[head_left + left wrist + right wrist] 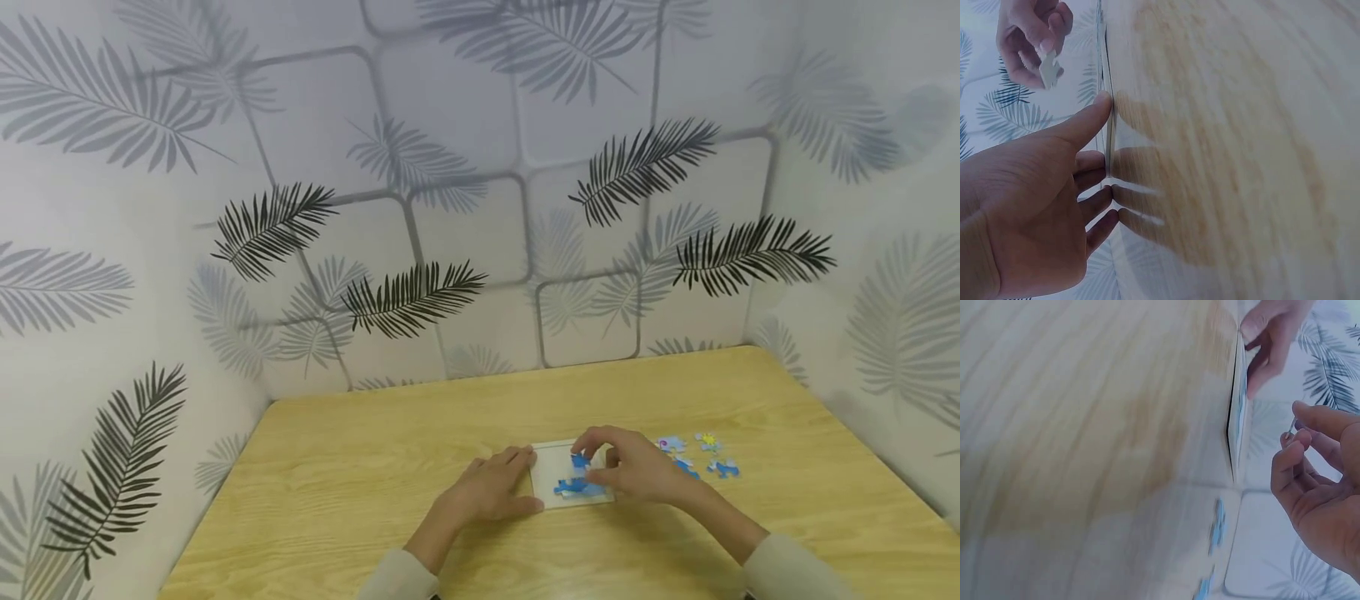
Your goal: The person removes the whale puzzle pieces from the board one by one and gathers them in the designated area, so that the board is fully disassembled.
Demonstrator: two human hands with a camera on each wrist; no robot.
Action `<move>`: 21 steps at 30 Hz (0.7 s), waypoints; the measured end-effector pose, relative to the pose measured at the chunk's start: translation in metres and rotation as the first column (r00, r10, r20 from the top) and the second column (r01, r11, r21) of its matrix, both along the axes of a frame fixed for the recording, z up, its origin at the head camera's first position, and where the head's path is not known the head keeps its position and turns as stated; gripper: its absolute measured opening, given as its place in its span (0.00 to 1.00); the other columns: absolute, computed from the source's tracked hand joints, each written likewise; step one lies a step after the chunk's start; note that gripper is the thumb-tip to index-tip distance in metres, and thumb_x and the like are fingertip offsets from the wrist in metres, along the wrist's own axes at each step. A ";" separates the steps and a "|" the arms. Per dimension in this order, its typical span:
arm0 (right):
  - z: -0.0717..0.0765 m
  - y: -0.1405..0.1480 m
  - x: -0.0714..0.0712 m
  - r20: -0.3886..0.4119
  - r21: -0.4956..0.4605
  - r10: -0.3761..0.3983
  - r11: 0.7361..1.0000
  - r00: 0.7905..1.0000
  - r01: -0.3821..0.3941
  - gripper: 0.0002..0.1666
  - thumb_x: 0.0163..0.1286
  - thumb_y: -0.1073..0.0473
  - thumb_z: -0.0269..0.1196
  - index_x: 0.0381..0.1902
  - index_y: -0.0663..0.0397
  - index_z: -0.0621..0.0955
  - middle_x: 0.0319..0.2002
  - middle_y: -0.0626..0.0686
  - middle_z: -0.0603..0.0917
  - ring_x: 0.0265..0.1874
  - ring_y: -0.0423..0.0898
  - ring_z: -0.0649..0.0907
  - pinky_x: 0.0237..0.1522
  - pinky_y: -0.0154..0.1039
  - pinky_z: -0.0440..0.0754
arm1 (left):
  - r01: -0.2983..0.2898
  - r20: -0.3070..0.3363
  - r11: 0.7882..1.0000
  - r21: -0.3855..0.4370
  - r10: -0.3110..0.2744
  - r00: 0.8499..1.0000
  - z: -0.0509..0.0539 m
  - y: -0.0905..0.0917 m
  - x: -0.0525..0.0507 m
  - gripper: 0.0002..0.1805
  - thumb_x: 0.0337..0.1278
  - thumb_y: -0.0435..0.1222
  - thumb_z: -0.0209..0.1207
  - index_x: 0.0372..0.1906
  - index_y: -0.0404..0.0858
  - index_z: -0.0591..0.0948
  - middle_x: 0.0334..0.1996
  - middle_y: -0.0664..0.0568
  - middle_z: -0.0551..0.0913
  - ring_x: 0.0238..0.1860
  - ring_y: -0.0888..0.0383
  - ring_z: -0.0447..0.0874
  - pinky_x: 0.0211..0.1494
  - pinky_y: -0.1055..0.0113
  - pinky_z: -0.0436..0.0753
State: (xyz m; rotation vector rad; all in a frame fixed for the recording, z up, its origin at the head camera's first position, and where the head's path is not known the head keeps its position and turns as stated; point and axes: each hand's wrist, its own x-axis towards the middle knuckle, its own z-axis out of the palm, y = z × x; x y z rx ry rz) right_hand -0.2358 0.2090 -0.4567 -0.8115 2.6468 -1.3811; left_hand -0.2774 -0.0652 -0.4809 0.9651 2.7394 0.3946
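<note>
My left hand (491, 485) rests on the table against the left side of a shallow white puzzle tray (549, 460). Its thumb and fingertips touch the tray's edge, as the left wrist view also shows. Above the tray, my right hand (637, 465) pinches a blue jigsaw piece (580, 460) between thumb and fingers. In the left wrist view that jigsaw piece (1049, 70) shows its pale side, raised off the tray. Blue jigsaw pieces (573, 487) lie in the lower part of the tray, partly covered by my right hand; how they join cannot be made out.
Several loose jigsaw pieces (723, 468) lie on the wooden table (360, 475) right of the tray, one with a yellow shape (707, 441). Behind the table stands a wall (465, 233) with leaf patterns.
</note>
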 end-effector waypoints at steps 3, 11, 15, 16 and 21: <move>0.002 0.019 0.003 -0.093 0.041 -0.023 0.999 0.995 0.027 0.15 0.67 0.64 0.73 0.50 0.54 0.83 0.45 0.53 0.84 0.19 0.32 0.69 0.21 0.31 0.73 | -0.005 0.003 1.000 0.004 0.005 1.000 -0.001 0.000 -0.001 0.43 0.70 0.57 0.61 0.80 0.41 0.64 0.79 0.45 0.64 0.79 0.47 0.62 0.77 0.40 0.62; -0.004 0.062 0.013 -0.218 0.093 0.017 0.996 0.976 0.003 0.15 0.63 0.65 0.75 0.48 0.56 0.87 0.41 0.51 0.86 0.21 0.31 0.68 0.22 0.31 0.73 | -0.007 0.033 1.000 0.003 0.007 0.999 0.009 0.000 0.004 0.43 0.70 0.57 0.61 0.81 0.41 0.63 0.80 0.47 0.63 0.80 0.49 0.60 0.78 0.40 0.62; -0.009 0.075 0.021 -0.224 0.141 0.046 0.990 0.974 -0.015 0.15 0.62 0.63 0.75 0.48 0.54 0.88 0.43 0.49 0.87 0.20 0.30 0.70 0.35 0.30 0.82 | -0.010 0.030 1.000 0.010 0.010 1.000 0.006 -0.001 0.002 0.42 0.70 0.57 0.61 0.80 0.42 0.64 0.80 0.47 0.63 0.80 0.49 0.61 0.78 0.40 0.62; -0.011 0.078 0.023 -0.225 0.150 0.054 0.988 0.973 -0.020 0.15 0.62 0.63 0.75 0.48 0.52 0.88 0.44 0.48 0.87 0.20 0.29 0.70 0.35 0.30 0.82 | -0.011 0.031 1.000 0.010 0.010 0.999 0.003 -0.001 0.001 0.42 0.70 0.57 0.61 0.80 0.42 0.64 0.80 0.47 0.63 0.80 0.49 0.61 0.78 0.40 0.61; -0.017 0.090 0.032 -0.230 0.147 0.106 0.986 0.967 -0.073 0.12 0.63 0.63 0.75 0.45 0.50 0.87 0.42 0.48 0.85 0.21 0.27 0.68 0.23 0.30 0.74 | -0.009 0.018 1.000 0.007 0.009 1.000 -0.004 0.000 -0.004 0.42 0.69 0.57 0.62 0.80 0.43 0.64 0.80 0.47 0.63 0.79 0.49 0.62 0.78 0.40 0.62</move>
